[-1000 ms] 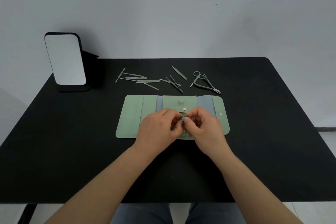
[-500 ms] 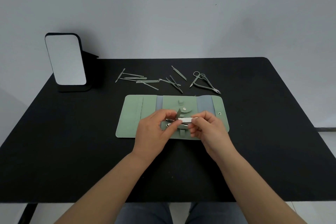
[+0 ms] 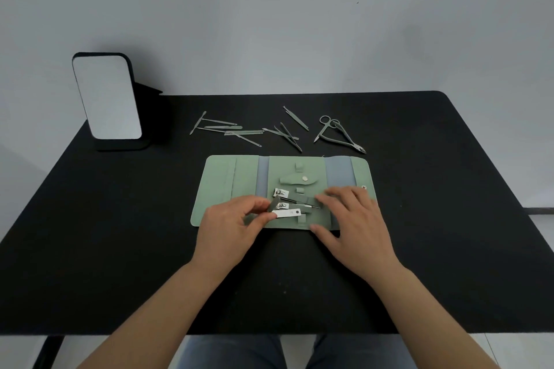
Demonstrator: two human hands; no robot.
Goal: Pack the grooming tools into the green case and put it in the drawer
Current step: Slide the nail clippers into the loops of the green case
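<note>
Green case (image 3: pixel 221 189) lies unfolded flat at frame centre on the black table (image 3: pixel 449 219), snap flap up in its middle. Nail clippers (image 3: pixel 286 213) sit on the case's lower-middle panel, w/ two more small clipper pieces just above them. Left hand (image 3: pixel 230 228) is at the case's lower-left part: fingers curled, thumb & forefinger pinching the left end of the nail clippers. Right hand (image 3: pixel 356 222) lies over the case's lower-right part, fingers spread & nearly straight, tips resting on the case just right of the clippers, thumb at the case's near edge; holds nothing. Above the case, toward upper centre, loose slim tools (image 3: pixel 230 130) lie scattered, w/ scissors (image 3: pixel 325 127) & nippers (image 3: pixel 344 141) to their right. Mirror stand (image 3: pixel 108 97) is upright at upper left.
</note>
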